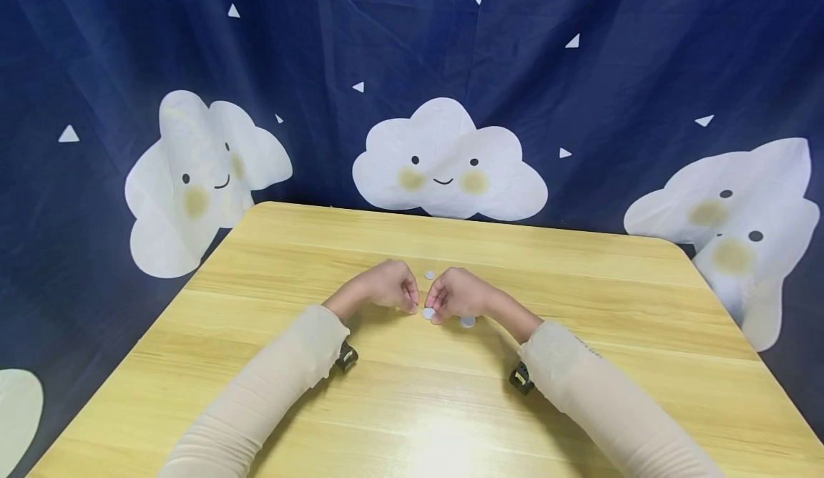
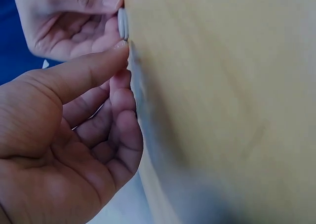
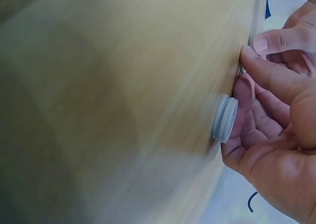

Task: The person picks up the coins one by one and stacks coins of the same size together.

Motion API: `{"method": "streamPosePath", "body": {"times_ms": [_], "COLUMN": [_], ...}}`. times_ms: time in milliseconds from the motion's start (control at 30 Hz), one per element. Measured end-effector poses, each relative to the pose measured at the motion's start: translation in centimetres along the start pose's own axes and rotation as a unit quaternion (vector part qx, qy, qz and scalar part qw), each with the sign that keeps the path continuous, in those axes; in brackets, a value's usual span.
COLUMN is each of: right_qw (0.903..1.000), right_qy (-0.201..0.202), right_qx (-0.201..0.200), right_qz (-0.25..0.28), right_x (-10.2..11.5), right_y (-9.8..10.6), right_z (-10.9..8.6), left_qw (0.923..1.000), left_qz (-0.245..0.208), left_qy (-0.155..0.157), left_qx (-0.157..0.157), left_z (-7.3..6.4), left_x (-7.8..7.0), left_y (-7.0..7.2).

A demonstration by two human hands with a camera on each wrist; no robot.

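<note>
My right hand pinches pale silver-grey coins between thumb and fingertips, low over the table. Edge-on in the left wrist view, these coins look like a thin stack. Just left of them, my left hand curls its fingers, with the thumb close to the fingertips. Whether anything sits between its tips is hidden. A short stack of coins rests on the table beside the curled right fingers, appearing under the right wrist in the head view. Beyond both hands lies another coin-like disc.
The wooden table extends around the hands, with rounded far corners. A dark blue curtain printed with clouds hangs behind it. Small black devices are strapped under both sleeved wrists.
</note>
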State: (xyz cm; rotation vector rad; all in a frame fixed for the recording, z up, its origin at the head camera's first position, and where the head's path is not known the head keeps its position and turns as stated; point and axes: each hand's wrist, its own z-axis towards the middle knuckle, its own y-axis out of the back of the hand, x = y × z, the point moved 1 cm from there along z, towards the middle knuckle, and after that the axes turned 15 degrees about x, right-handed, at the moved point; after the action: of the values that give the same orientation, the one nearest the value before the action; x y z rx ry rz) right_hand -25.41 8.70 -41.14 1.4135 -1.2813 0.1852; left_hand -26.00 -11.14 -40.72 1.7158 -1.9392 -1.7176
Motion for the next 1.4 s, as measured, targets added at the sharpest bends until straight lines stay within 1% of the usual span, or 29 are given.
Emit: {"method": "streamPosePath", "body": {"times_ms": [167,267,367,533,633,933,1067,1400], "right_qw": [1.0000,1.0000,1.0000,1.0000,1.0000,1.0000,1.0000,1.0000], "right_qy": [-0.001,-0.001,-0.002,-0.002,-0.003,-0.009,-0.009,-0.005], "right_qx": [0.001,0.001,0.001,0.001,0.001,0.001,-0.001,0.002], "right_qz": [-0.003,-0.006,-0.004,0.002,0.004,-0.002,-0.002,0.000], "right_x": [0.1,0.1,0.1,0.2,0.3,0.2,0.3,0.4], "right_y": [0.0,-0.1,-0.1,-0.1,-0.1,-0.1,-0.1,-0.1], "right_z": [0.0,0.0,0.0,-0.1,-0.1,0.0,0.0,0.0], "left_qw": [0.9995,0.9984,0.9972,0.9954,0.9945,0.9897,0.9900,0.9931], "left_qz": [-0.006,-0.013,-0.023,-0.049,-0.068,-0.133,-0.134,-0.114], "left_qy": [0.003,0.007,0.007,-0.003,-0.008,-0.013,-0.010,-0.003], "left_qx": [-0.030,-0.054,-0.070,-0.082,-0.079,-0.051,-0.043,-0.029], "left_z": [-0.5,-0.6,-0.6,0.0,0.3,1.1,1.3,1.5], "left_x": [0.5,1.0,1.5,2.9,3.7,5.4,5.5,4.7], "left_y": [0.9,1.4,1.7,1.8,1.9,2.5,2.7,2.9]}}
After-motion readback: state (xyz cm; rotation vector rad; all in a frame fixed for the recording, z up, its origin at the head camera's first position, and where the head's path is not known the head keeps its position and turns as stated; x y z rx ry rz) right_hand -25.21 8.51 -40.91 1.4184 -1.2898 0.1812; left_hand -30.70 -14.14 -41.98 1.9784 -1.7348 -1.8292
